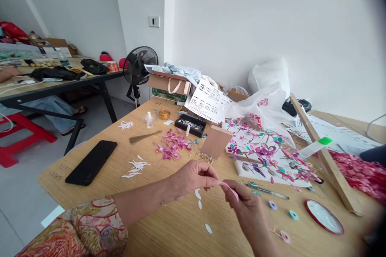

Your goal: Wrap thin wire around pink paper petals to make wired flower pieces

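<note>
A narrow pink strip (230,190), curved like a petal, spans the short gap between my two hands. Its left end is pinched between the thumb and fingertips of my left hand (197,176). My right hand (245,204) grips the other end, and its fingers partly cover the strip. White leaf-shaped cutouts (208,228) lie on the wooden table (169,229) below my hands. To the right of them are small thread spools (293,215) and a pen-like tool (269,191).
A pile of pink petals (171,144) lies beyond my hands, near a black tray (190,124). Finished-looking flower sprays (265,148) cover white foam at the right. A wooden bar (325,160) crosses the right side. At the left lies a black phone (91,162).
</note>
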Motion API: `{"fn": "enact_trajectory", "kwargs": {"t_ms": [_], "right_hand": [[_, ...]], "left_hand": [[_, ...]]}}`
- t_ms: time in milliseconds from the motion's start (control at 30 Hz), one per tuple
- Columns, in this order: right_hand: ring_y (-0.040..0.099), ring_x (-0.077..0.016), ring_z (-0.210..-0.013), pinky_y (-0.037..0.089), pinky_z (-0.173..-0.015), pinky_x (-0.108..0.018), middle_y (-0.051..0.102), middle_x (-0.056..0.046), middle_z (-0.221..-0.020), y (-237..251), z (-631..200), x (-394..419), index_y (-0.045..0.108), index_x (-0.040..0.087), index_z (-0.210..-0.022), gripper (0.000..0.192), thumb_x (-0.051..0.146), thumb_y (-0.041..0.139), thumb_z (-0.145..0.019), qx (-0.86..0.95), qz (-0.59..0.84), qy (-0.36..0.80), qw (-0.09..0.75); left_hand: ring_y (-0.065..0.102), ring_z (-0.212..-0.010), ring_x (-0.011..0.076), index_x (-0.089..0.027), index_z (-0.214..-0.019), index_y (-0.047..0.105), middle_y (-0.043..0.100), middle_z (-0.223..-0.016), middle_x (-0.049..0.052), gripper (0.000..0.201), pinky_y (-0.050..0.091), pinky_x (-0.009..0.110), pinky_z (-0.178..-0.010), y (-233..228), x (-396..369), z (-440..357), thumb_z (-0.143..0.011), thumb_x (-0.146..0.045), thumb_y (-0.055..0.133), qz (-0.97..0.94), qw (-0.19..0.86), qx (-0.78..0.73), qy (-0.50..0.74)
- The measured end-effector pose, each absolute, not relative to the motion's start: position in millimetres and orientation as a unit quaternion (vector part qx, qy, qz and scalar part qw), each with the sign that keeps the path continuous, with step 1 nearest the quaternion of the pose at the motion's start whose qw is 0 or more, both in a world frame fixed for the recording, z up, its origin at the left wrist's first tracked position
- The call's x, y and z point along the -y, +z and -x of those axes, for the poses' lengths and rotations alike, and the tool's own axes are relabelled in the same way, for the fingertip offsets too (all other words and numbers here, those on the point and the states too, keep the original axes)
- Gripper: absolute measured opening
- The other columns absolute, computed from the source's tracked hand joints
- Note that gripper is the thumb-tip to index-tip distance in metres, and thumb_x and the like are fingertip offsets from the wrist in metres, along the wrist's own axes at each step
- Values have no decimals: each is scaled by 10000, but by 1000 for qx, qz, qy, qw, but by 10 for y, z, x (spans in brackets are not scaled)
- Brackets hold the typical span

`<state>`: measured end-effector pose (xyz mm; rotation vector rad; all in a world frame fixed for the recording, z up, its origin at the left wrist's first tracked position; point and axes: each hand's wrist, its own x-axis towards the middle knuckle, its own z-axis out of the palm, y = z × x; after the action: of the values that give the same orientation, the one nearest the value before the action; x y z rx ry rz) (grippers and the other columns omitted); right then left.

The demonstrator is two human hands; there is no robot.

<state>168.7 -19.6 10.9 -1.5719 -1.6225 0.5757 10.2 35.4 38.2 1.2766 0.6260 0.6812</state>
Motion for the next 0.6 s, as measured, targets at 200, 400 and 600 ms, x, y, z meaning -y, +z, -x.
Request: {"fn": "enact_trajectory", "kwargs": {"t_ms": [200, 400, 600], "right_hand": [[499, -104, -426, 395, -427, -175, 518, 21, -490, 2, -1435, 508, 618, 187, -714, 319, 389, 397, -825, 661, 632, 163, 371], [558, -123, -504, 406, -462, -176, 587, -4, -566, 434, -1652, 511, 624, 224, -724, 263, 346, 412, -822, 719, 621, 46, 311], [507, -119, -482, 401, -453, -190, 545, 12, -530, 361, -1821, 231, 610, 202, -677, 309, 403, 418, -812, 696, 621, 151, 327]], "left_hand": [[429, -560, 68, -126, -659, 579, 491, -596, -27, 86, 331, 183, -525, 217, -431, -168, -688, -207, 579, -658, 582, -336, 339], [462, -634, 90, -131, -640, 598, 527, -635, -5, 104, 346, 198, -598, 322, -398, -142, -725, -148, 540, -823, 427, -253, 275], [427, -557, 62, -114, -689, 595, 501, -595, -23, 156, 334, 180, -534, 376, -365, -63, -681, -269, 610, -647, 675, -254, 248]]}}
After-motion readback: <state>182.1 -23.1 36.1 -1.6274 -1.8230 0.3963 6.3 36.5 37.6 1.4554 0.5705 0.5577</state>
